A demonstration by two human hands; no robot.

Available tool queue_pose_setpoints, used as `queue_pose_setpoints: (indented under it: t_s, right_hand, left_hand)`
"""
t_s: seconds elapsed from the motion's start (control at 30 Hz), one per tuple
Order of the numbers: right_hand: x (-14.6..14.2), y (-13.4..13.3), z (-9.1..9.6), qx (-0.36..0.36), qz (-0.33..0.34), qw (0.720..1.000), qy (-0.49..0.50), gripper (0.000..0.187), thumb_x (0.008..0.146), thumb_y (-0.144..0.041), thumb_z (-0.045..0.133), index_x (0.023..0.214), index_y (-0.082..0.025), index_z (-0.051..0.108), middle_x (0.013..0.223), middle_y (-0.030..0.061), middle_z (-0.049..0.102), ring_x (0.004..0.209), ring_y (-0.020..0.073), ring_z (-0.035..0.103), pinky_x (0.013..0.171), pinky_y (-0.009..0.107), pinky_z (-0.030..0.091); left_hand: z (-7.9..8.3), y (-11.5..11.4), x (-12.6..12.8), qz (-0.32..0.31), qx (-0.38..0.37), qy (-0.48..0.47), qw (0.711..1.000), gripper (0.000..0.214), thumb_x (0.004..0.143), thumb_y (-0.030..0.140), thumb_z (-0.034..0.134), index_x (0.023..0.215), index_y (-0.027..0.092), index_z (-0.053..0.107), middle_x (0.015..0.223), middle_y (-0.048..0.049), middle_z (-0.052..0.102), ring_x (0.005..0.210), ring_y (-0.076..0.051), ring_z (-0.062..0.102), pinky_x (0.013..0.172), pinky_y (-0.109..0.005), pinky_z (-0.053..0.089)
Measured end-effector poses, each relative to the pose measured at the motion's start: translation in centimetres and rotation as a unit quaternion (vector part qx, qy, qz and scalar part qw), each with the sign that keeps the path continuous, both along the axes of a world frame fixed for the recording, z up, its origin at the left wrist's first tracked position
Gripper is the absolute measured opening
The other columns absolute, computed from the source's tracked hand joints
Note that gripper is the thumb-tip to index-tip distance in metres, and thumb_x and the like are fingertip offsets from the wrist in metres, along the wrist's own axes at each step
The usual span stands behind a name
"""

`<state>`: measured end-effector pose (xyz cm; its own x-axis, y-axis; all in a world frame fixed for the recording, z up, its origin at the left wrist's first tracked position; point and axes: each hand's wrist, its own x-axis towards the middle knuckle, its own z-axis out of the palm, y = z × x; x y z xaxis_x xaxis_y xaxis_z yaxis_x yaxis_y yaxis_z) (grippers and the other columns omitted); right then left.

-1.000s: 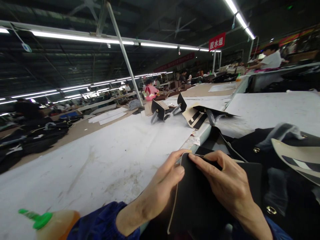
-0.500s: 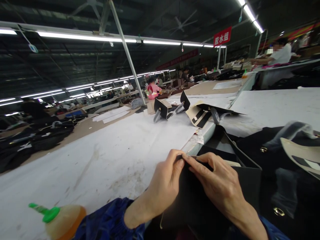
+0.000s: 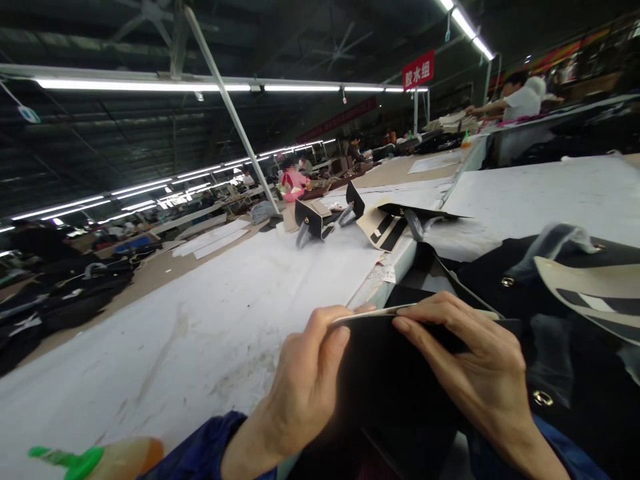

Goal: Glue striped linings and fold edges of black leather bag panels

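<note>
A black leather-like panel [image 3: 385, 373] with a pale edge along its top stands upright between my hands, at the lower middle of the view. My left hand [image 3: 303, 377] pinches its upper left corner, thumb on the near face and fingers behind. Farther right along the same edge, my right hand [image 3: 475, 357] grips it between thumb and fingers. The panel's lower part fades into dark material below. Just beyond my right hand lie black bag pieces [image 3: 500, 273] with brass-coloured fittings and plastic-wrapped straps.
A squeeze bottle [image 3: 117, 460] with a green nozzle and amber liquid lies at the lower left. Several black flaps with cream linings [image 3: 377, 227] rest on the white tabletop [image 3: 225, 300]. A pale metal post [image 3: 233, 110] rises behind. Co-workers sit at farther tables.
My hands have moved apart along the panel's top edge, from nearly touching to a wide gap. More of the pale edge now shows. The camera view has shifted slightly.
</note>
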<state>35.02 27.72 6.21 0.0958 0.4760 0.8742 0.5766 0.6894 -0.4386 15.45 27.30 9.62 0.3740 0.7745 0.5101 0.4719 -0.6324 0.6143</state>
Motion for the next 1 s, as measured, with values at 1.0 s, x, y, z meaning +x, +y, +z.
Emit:
queue_pose_setpoints:
  t_s: [1.0]
  right_hand:
    - [2.4, 1.4, -0.6, -0.099, -0.066, 0.992, 0.040, 0.012, 0.085, -0.036, 0.071, 0.084, -0.024, 0.071, 0.074, -0.0005, 0.072, 0.065, 0.0165, 0.068, 0.062, 0.028, 0.054]
  left_hand:
    - [-1.3, 0.3, -0.2, -0.003, 0.218, 0.031, 0.975, 0.048, 0.094, 0.002, 0.049, 0.137, 0.022, 0.049, 0.130, -0.0039, 0.069, 0.116, -0.013, 0.067, 0.095, -0.019, 0.054]
